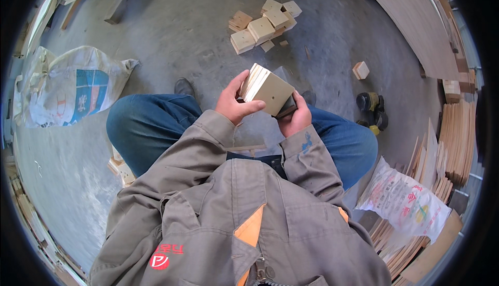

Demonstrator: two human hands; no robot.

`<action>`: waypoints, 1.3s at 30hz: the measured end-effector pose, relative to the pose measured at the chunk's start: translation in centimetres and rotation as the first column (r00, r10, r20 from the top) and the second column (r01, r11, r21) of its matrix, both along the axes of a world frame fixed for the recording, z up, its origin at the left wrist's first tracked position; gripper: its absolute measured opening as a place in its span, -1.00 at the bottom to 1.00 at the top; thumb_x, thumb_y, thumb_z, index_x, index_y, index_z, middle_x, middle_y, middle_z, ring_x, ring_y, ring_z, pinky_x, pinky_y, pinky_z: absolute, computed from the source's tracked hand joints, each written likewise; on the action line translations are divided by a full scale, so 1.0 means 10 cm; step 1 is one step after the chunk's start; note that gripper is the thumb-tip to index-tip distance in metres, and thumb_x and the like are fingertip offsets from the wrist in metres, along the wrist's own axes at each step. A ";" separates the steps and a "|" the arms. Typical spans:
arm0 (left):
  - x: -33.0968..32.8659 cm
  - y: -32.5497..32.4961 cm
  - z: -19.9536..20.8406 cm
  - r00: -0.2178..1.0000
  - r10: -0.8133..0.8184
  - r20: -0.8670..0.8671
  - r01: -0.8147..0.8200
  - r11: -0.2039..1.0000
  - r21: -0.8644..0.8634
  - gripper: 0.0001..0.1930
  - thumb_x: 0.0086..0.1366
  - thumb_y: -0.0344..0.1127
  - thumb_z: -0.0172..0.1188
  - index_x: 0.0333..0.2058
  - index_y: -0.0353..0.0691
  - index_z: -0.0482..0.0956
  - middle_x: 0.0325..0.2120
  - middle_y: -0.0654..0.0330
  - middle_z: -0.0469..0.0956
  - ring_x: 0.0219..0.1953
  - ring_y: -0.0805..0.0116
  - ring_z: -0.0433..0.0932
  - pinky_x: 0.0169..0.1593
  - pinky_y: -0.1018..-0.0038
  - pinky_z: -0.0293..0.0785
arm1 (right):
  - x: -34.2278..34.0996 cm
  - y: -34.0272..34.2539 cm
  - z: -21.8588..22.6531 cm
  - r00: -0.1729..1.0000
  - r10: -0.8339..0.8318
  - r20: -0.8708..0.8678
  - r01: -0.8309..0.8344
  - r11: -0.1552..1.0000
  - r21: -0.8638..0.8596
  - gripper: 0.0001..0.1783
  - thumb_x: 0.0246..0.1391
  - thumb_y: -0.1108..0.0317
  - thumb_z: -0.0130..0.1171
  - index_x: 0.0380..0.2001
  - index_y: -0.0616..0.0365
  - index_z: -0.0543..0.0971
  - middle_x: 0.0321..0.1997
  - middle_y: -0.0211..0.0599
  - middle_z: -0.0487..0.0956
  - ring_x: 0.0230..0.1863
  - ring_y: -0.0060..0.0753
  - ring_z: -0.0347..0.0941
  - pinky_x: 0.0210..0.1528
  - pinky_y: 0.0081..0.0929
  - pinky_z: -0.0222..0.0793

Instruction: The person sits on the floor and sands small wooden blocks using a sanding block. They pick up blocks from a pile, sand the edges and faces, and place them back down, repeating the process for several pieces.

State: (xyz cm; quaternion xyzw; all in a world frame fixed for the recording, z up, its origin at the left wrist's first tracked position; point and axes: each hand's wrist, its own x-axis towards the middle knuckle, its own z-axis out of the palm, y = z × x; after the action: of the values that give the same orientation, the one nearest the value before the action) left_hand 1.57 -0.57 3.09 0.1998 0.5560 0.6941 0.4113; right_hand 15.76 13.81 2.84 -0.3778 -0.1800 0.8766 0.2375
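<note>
In front of my lap I hold a squarish block of layered plywood, tilted, with a small dark hole in its broad face. My left hand grips its left side, the thumb lying along the lower edge. Around the lower right corner, the fingers of my right hand are closed. A dark grey surface shows between the block and my right hand; whether it is a separate piece or the block's shaded side, I cannot tell. Parts of both hands' fingers are hidden behind the block.
Several similar blocks lie grouped on the concrete floor ahead. A single block and a yellow-and-black tool are to the right. White sacks stand at left and right, near stacked wood strips.
</note>
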 end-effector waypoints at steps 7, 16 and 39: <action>-0.06 0.00 -0.14 0.982 -0.006 0.187 0.017 0.998 -0.058 -0.13 0.20 -0.24 0.36 0.44 -0.27 0.17 0.25 0.03 0.44 0.21 0.27 0.46 0.21 0.43 0.40 | 0.01 0.05 -0.18 0.998 -0.068 0.013 0.067 0.996 0.050 -0.63 0.41 0.18 -0.02 0.10 0.19 0.52 0.10 -0.21 0.61 0.11 -0.20 0.54 0.20 -0.20 0.44; -0.07 0.01 -0.11 0.954 0.019 0.300 0.012 0.995 -0.101 -0.42 0.42 -0.35 0.02 0.40 -0.23 0.28 0.17 0.11 0.54 0.10 0.28 0.59 0.17 0.30 0.52 | 0.03 0.07 -0.15 0.995 -0.092 0.039 0.090 0.994 0.057 -0.64 0.36 0.34 0.05 0.13 0.27 0.50 0.10 -0.21 0.59 0.12 -0.25 0.53 0.17 -0.24 0.45; -0.08 0.04 -0.03 0.913 0.084 0.398 -0.005 0.981 -0.194 -0.51 0.48 -0.22 0.00 0.34 -0.13 0.39 0.06 0.14 0.60 -0.06 0.24 0.63 0.02 0.26 0.58 | 0.03 0.08 -0.14 0.998 -0.049 0.045 0.047 0.998 0.052 -0.73 0.33 0.29 0.08 -0.04 0.24 0.56 -0.07 -0.25 0.61 -0.06 -0.29 0.57 0.04 -0.24 0.49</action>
State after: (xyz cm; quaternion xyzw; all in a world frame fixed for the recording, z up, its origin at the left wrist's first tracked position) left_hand 0.73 -0.20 2.78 -0.0006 0.5265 0.6738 0.5185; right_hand 16.11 14.64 1.47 -0.3962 -0.1984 0.8568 0.2638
